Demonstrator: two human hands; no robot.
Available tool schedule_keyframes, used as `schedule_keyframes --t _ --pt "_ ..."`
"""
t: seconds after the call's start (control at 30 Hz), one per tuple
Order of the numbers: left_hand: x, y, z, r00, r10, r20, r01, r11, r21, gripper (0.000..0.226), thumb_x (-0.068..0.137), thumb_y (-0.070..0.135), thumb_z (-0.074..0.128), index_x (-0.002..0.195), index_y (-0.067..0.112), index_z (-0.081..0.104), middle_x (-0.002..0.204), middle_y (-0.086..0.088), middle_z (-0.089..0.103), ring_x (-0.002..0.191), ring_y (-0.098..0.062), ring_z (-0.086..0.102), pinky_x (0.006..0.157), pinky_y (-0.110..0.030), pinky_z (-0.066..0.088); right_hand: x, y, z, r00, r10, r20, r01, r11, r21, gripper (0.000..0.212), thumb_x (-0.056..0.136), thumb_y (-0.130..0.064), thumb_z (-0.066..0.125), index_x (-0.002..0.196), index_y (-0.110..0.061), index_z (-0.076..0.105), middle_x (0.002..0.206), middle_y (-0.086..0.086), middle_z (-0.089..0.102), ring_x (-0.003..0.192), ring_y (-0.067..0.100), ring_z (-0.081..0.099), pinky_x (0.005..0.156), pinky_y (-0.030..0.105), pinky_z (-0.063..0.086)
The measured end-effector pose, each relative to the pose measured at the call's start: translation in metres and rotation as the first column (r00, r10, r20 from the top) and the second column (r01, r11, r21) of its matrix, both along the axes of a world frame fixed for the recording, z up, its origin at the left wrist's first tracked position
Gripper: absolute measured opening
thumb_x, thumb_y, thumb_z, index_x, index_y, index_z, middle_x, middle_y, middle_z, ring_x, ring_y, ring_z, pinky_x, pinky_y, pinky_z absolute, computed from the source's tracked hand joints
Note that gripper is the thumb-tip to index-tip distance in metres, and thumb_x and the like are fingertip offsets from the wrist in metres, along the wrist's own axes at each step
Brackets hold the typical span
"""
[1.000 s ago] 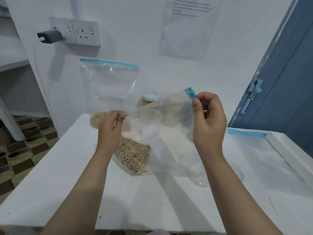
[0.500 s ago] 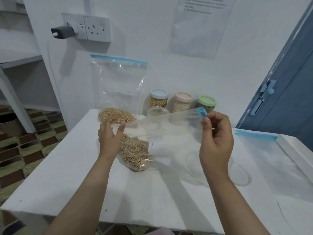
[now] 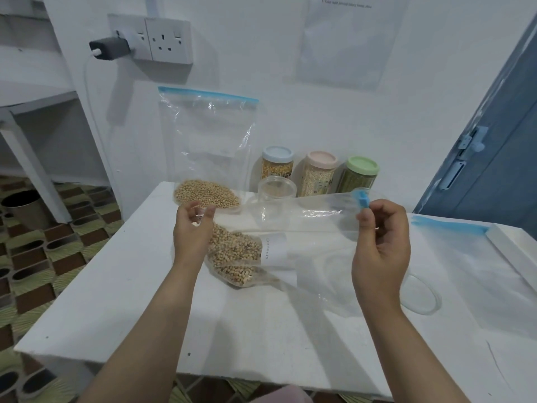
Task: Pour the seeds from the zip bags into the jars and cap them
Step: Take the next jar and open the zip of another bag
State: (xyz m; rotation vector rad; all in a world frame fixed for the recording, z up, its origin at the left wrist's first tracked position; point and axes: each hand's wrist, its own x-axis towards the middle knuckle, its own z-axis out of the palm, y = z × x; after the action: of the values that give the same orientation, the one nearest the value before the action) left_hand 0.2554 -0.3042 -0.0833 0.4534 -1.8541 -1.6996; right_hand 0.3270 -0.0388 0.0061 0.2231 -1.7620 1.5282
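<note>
A clear zip bag (image 3: 293,225) of pale seeds (image 3: 235,254) is held over the white table (image 3: 122,301). My left hand (image 3: 191,231) pinches the bag's left top corner. My right hand (image 3: 380,251) pinches the right end at the blue slider (image 3: 363,200). The seeds sag to the bag's lower left, touching the table. An uncapped clear jar (image 3: 276,193) stands behind the bag. A clear lid (image 3: 421,295) lies on the table right of my right hand. A second zip bag (image 3: 206,146) with seeds at its bottom leans on the wall.
Three capped, filled jars stand at the wall: blue-lidded (image 3: 277,165), pink-lidded (image 3: 321,173), green-lidded (image 3: 361,174). An empty zip bag (image 3: 465,257) lies flat at the right beside a white raised edge (image 3: 511,248). A blue door (image 3: 494,135) stands to the right.
The bag and both hands have come lower and my hands have spread wider apart, stretching the bag's top. The view has dropped, revealing the jars behind.
</note>
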Motion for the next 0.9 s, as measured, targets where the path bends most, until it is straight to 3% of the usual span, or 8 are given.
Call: schedule_keyframes --t 0.1,0.3,0.43,0.57,0.73,0.83,0.9 --pt "0.0 -0.004 -0.005 0.996 0.026 -0.082 -0.019 0.996 0.085 0.016 0.1 0.02 0.058 0.114 0.028 0.06 0.105 0.019 0.061 0.102 -0.009 0.06 0.09 -0.021 0.044 -0.002 0.002 -0.001 1.0 0.001 0.003 -0.001 1.0 -0.012 0.024 0.101 -0.009 0.054 0.097 -0.033 0.054 0.089 -0.027 0.06 0.082 -0.001 0.055 0.074 0.013 0.045" --pt "-0.001 -0.009 -0.007 0.998 0.024 -0.05 -0.024 1.0 -0.01 0.015 0.099 0.018 0.059 0.111 0.021 0.068 0.104 0.013 0.066 0.096 -0.001 0.059 0.085 -0.014 0.043 -0.001 0.002 -0.003 1.0 0.009 -0.009 -0.009 1.0 -0.016 0.026 0.101 -0.008 0.054 0.096 -0.033 0.053 0.088 -0.027 0.059 0.082 -0.002 0.054 0.075 0.012 0.044" --pt "-0.003 -0.007 -0.014 1.0 0.025 0.018 -0.024 0.999 -0.026 0.011 0.103 0.027 0.053 0.105 0.021 0.061 0.1 0.005 0.061 0.097 -0.013 0.055 0.087 -0.027 0.042 0.001 0.001 -0.004 1.0 0.022 -0.01 -0.022 1.0 -0.001 0.026 0.101 -0.008 0.054 0.096 -0.034 0.054 0.088 -0.027 0.06 0.081 -0.002 0.054 0.073 0.011 0.044" --pt "-0.008 -0.009 -0.011 0.999 0.011 0.037 -0.01 1.0 -0.009 0.025 0.105 0.035 0.046 0.093 0.014 0.055 0.08 0.003 0.054 0.081 -0.018 0.051 0.075 -0.032 0.042 -0.001 0.004 0.001 1.0 0.014 -0.006 -0.014 1.0 0.005 0.025 0.101 -0.01 0.055 0.099 -0.035 0.056 0.089 -0.027 0.062 0.082 -0.002 0.056 0.073 0.011 0.044" --pt "-0.008 -0.003 0.027 0.985 0.084 -0.152 -0.086 0.996 -0.011 0.017 0.104 0.029 0.051 0.093 0.016 0.053 0.08 0.009 0.056 0.076 -0.005 0.053 0.069 -0.021 0.041 -0.01 0.014 0.016 0.999 -0.023 -0.048 0.022 1.0 -0.012 0.018 0.102 -0.013 0.054 0.114 -0.023 0.063 0.104 -0.009 0.067 0.092 0.003 0.06 0.078 0.014 0.046" --pt "-0.009 -0.001 0.049 0.951 0.111 -0.288 -0.124 0.992 -0.027 0.017 0.102 0.023 0.053 0.09 0.034 0.055 0.072 0.012 0.062 0.071 -0.008 0.055 0.069 -0.024 0.042 -0.015 0.019 0.024 0.996 -0.041 -0.076 0.039 0.999 -0.032 0.016 0.102 -0.01 0.054 0.112 -0.019 0.063 0.101 -0.01 0.066 0.09 0.002 0.06 0.079 0.014 0.046" --pt "-0.009 0.0 0.056 0.944 0.112 -0.31 -0.138 0.988 -0.062 0.014 0.102 0.02 0.053 0.095 0.031 0.06 0.068 0.019 0.063 0.067 -0.004 0.055 0.067 -0.018 0.043 -0.016 0.019 0.024 0.996 -0.044 -0.075 0.042 0.999 -0.028 0.016 0.101 -0.009 0.055 0.112 -0.018 0.063 0.101 -0.008 0.067 0.091 0.004 0.061 0.079 0.015 0.046"
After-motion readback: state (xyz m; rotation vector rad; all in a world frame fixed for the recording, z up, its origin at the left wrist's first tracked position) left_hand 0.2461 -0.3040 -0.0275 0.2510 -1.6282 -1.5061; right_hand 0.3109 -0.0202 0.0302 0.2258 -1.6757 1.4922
